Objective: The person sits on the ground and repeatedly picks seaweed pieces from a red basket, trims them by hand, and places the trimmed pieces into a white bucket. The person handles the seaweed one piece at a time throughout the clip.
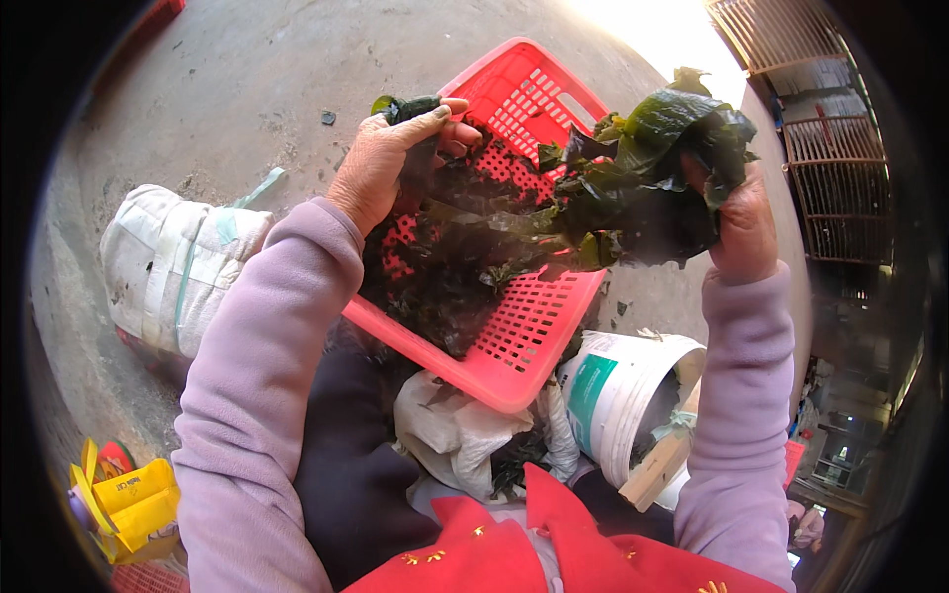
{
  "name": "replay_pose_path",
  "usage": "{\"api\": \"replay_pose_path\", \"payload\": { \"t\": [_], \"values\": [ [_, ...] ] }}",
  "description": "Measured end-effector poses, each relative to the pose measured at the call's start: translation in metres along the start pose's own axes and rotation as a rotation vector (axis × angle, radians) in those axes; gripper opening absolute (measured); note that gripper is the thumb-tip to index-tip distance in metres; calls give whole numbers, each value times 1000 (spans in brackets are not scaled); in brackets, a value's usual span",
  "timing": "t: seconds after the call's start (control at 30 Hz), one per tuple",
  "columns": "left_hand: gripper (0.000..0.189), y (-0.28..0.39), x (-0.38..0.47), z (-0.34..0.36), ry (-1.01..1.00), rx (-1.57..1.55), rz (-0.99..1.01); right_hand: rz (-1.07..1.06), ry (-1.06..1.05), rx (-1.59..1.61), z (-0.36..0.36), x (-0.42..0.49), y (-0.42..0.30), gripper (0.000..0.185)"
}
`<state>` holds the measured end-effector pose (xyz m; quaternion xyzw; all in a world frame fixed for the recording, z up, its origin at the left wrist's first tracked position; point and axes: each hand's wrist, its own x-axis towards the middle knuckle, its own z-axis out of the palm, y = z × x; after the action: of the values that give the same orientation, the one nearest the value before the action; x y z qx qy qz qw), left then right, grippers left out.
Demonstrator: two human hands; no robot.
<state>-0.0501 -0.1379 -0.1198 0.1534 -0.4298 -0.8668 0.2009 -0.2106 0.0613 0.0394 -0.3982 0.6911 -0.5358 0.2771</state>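
A red perforated plastic basket [545, 319] stands before me with wet, dark seaweed [445, 296] in it. At its upper left, my left hand [389, 152] pinches a dark green piece of seaweed [415, 110] between thumb and fingers. My right hand [745, 215] is raised to the right of the basket, closed around a large leafy bunch of seaweed [652, 170]. Broad fronds of that bunch hide most of the fingers. Torn brownish strands trail from it leftward over the basket.
Below the basket sits a white woven sack [452, 430] with dark scraps inside. A white bucket [593, 400] lies tilted beside it, a wooden piece [660, 463] at its mouth. A strapped white bundle [185, 267] and a yellow bag [141, 497] are left. Another person [804, 522] is far right.
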Motion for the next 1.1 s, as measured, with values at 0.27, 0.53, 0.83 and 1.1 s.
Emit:
{"api": "replay_pose_path", "payload": {
  "t": [0.27,0.53,0.83,1.1],
  "values": [
    [50,-11,10,58,-250,-297,-23,-53,-191,352,-47,1,-90,32],
    [88,27,-25,106,-532,362,-83,-155,98,94,-47,35,-137,25],
    [15,22,-34,36,-163,-172,-397,313,-300,-284,16,68,47,51],
    [14,-12,-47,-11,59,204,-690,855,-376,-1004,43,44,292,44]
  ]
}}
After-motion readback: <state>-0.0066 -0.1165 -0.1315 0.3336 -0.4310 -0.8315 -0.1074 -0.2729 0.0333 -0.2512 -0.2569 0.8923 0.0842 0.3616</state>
